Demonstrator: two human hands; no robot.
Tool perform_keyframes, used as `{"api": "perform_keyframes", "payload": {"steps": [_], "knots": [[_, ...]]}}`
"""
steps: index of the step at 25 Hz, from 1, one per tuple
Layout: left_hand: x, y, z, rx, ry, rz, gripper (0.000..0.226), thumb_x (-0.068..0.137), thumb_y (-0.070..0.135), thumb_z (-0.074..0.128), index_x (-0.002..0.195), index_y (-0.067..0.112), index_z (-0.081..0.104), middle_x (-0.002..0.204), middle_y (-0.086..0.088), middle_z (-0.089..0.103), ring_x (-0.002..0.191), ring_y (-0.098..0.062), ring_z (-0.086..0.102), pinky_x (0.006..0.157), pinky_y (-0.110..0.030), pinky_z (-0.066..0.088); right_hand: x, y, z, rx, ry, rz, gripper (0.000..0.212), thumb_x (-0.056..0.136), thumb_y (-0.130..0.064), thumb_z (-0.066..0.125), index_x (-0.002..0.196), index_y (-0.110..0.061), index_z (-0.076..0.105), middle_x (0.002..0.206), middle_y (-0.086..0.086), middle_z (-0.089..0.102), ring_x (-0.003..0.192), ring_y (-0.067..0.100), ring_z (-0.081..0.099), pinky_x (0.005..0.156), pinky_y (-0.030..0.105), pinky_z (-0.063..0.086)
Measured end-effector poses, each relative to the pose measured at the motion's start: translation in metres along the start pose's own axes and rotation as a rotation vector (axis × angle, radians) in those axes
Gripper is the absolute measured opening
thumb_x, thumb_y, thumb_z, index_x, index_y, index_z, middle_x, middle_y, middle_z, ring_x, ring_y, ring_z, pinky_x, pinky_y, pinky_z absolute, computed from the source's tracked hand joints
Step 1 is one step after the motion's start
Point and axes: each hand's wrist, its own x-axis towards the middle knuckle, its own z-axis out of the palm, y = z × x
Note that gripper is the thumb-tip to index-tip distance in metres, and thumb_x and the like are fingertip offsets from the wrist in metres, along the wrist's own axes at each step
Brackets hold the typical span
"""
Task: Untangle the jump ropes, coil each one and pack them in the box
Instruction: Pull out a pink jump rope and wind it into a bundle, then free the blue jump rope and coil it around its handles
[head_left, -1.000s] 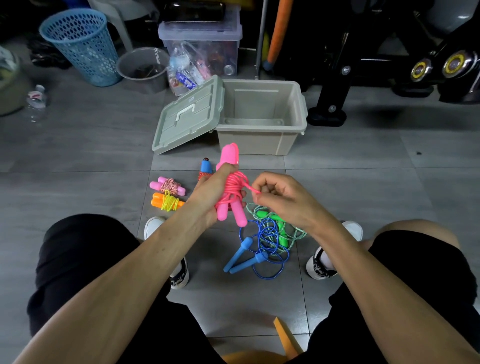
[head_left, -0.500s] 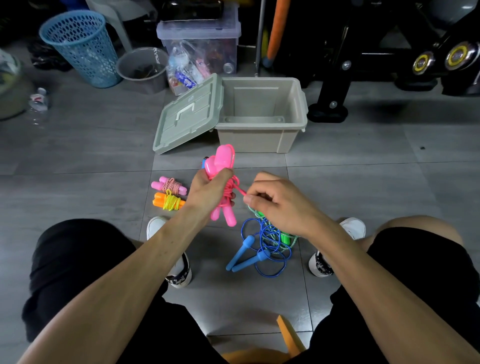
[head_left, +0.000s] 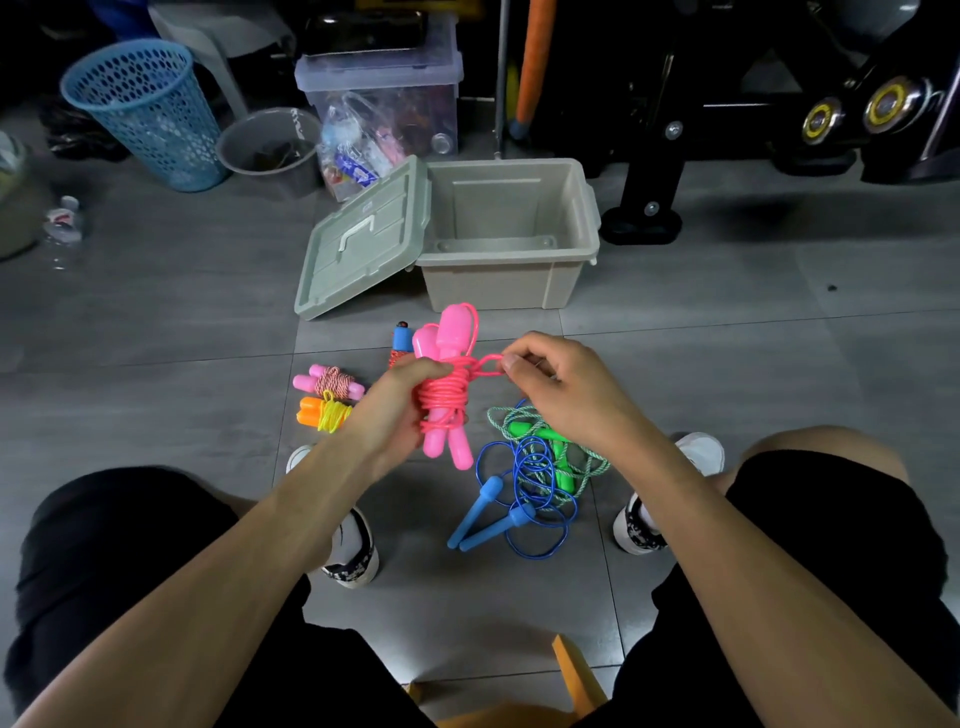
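Note:
My left hand (head_left: 400, 405) grips a pink jump rope (head_left: 447, 395), its cord wound around the two pink handles. My right hand (head_left: 561, 389) pinches a loop of that pink cord at the bundle's right side. The beige box (head_left: 511, 283) stands open on the floor beyond my hands, its lid (head_left: 358, 244) leaning against its left side. On the floor lie a loose blue rope (head_left: 524, 499) tangled with a green rope (head_left: 550, 441), plus coiled bundles: pink-handled (head_left: 327, 382), orange-handled with yellow cord (head_left: 324, 413), and a blue-handled one (head_left: 401, 338) partly hidden behind my left hand.
A blue mesh basket (head_left: 150, 114), a grey bucket (head_left: 267, 145) and a clear storage bin (head_left: 384, 104) stand at the back left. Black gym equipment (head_left: 727, 104) fills the back right. My knees and shoes flank the ropes; an orange stool edge (head_left: 576, 675) shows below.
The pink bundle has been turned more upright and my right hand has shifted up to the right, pulling a small loop of cord out sideways from the wraps.

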Motion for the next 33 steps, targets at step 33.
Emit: {"api": "perform_keyframes", "payload": {"steps": [33], "knots": [[0.227, -0.17, -0.19, 0.285, 0.852, -0.253, 0.028, 0.079, 0.034, 0.077, 0.07, 0.012, 0.062, 0.059, -0.004, 0.062, 0.054, -0.024, 0.06, 0.067, -0.041, 0.057, 0.089, 0.173, 0.125, -0.036, -0.304, 0.538, 0.02, 0.087, -0.016, 0.063, 0.075, -0.031, 0.064, 0.075, -0.012, 0.07, 0.064, -0.004, 0.063, 0.067, 0.017, 0.047]]}}
